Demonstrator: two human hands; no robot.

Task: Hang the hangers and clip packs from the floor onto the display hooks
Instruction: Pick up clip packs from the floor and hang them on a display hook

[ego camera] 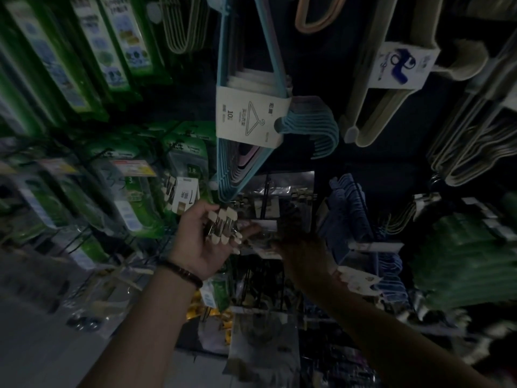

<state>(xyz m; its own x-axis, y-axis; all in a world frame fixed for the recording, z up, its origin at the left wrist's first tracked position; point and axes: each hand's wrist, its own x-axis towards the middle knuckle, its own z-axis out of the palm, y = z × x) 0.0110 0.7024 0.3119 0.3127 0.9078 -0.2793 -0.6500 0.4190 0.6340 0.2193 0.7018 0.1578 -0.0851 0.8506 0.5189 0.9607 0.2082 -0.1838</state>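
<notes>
Centrally, clip pack (223,226) gripped in left hand (200,243), right hand (293,238) beside.

Hanger bundle (249,119) hangs just above clip pack (223,226); carded packs (134,203) hung to L, more hangers (352,211) to R.

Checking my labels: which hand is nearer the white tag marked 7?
Left. The left hand is just below the white tag, gripping clips; the right hand is farther right, beyond them.
</notes>
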